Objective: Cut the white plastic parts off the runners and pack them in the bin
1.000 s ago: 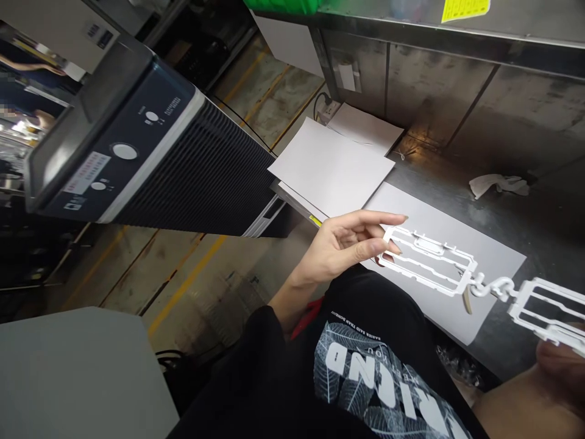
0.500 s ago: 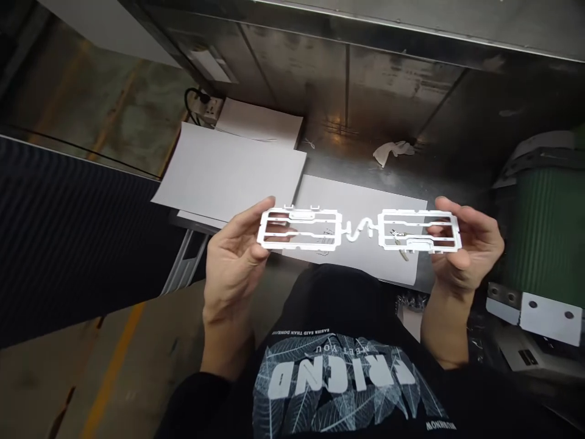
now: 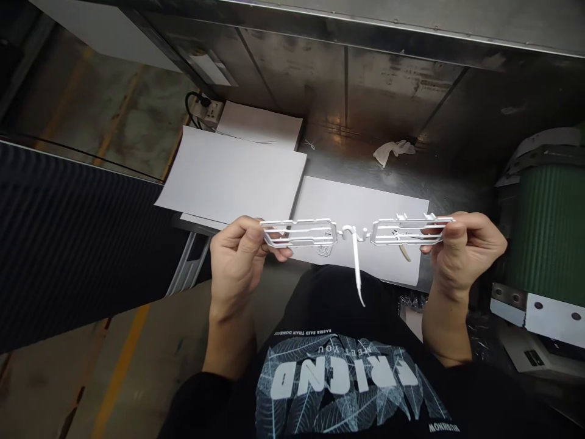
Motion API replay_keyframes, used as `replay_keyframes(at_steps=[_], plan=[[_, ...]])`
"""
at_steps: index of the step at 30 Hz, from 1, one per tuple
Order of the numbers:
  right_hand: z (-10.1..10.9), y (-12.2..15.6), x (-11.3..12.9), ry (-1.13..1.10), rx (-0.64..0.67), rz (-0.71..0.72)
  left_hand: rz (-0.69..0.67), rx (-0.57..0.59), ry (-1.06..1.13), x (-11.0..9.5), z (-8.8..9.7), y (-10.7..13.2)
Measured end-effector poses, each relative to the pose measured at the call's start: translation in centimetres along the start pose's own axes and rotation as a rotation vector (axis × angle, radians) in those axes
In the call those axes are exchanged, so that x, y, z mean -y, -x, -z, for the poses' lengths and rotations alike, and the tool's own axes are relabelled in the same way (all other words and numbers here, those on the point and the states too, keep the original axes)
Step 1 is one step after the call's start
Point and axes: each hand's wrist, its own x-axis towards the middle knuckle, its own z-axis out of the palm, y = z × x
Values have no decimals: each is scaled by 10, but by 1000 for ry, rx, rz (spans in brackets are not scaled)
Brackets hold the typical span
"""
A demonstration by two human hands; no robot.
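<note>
Between my two hands stretches a white plastic part (image 3: 311, 223): two slotted rectangular frames joined by a curved link, with a thin stem hanging down from the middle. My left hand (image 3: 242, 250) pinches the outer end of the left frame, thumb on the near side. The right frame's outer end is gripped by my right hand (image 3: 466, 244), its thumb also toward me. Below the part, on a white sheet (image 3: 365, 195), lie a small pair of cutters (image 3: 403, 249) with a pale handle and a blurred printed or cut outline (image 3: 324, 249) seen near the left frame.
White paper stacks (image 3: 237, 174) lie at the left of the metal bench (image 3: 338, 161). A crumpled white glove or cloth (image 3: 393, 150) rests near the back panel. A power socket (image 3: 212, 113) with a black cable sits back left. On the right stands a green ribbed machine part (image 3: 551, 235).
Both hands have tilted the white part, so its frames look flatter and the stem now shows hanging down. My left fingers have shifted their hold on the frame's end.
</note>
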Motion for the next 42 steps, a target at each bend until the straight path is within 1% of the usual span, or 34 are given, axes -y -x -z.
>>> replay_keyframes(at_steps=[1,3,4,6,8,9,10,11,12,13,14,17,18,19,21,22,24,26,28,29,32,34,37,42], plan=[[1,-1,0,10,-7,-15,48,98,14,-1,2,-1],[4,-3,-3,42,4,-26,207,331,34,-2,7,-5],[5,-5,-4,62,20,-15,300,441,36,-1,9,-6],[7,-7,-9,109,58,37,473,621,20,3,10,-10],[11,-9,-18,166,104,77,607,750,-26,13,9,-10],[14,-8,-25,204,129,72,651,787,-52,19,8,-9],[20,-7,-34,252,160,38,669,801,-82,27,8,-7],[28,-5,-45,314,196,-18,655,785,-125,35,7,-5],[39,-1,-58,402,242,-86,610,739,-183,45,7,-3],[52,4,-73,515,298,-161,544,669,-257,56,8,0],[67,12,-89,657,365,-230,464,578,-349,67,9,2],[113,44,-138,1158,667,-383,202,285,-647,94,10,4],[126,55,-152,1268,751,-405,114,216,-718,98,10,3],[136,66,-163,1340,817,-387,26,169,-770,101,8,2],[146,81,-179,1400,871,-332,-130,127,-822,99,2,-1],[146,84,-182,1401,877,-315,-198,120,-830,96,-2,-2],[137,82,-178,1358,855,-303,-318,115,-846,88,-10,-6],[115,72,-160,1251,797,-281,-421,115,-868,79,-19,-9],[86,58,-128,1082,732,-264,-501,117,-893,72,-25,-11],[71,50,-110,983,730,-276,-532,118,-902,69,-28,-11],[28,30,-60,741,762,-403,-588,122,-923,61,-35,-11],[9,22,-40,641,776,-465,-600,130,-941,58,-37,-10],[-3,15,-28,561,790,-518,-599,141,-972,54,-40,-8],[-2,14,-32,495,786,-571,-597,176,-992,53,-43,-5]])
